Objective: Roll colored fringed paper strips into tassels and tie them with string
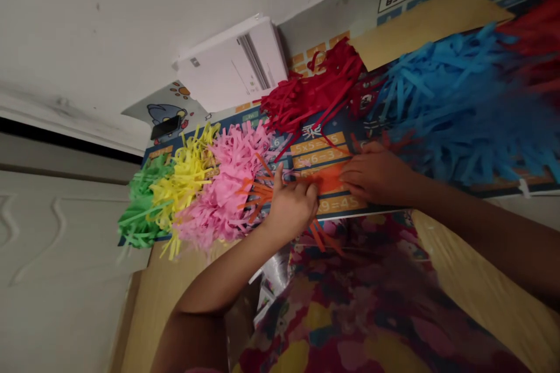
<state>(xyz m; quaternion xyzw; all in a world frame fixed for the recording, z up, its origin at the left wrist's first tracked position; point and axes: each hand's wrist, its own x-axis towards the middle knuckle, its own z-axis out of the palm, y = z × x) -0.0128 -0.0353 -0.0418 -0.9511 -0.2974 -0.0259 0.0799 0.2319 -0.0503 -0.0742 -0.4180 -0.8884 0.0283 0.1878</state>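
Fringed orange paper-like strips run from under my left fingers to my right fingers; whether either clamps them, I cannot tell

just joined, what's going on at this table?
A person has both the left hand and the right hand on some orange strips, over a printed mat. Pink, yellow and green strips lie to the left, red strips behind, blue strips to the right. Whether either hand grips firmly isn't clear.
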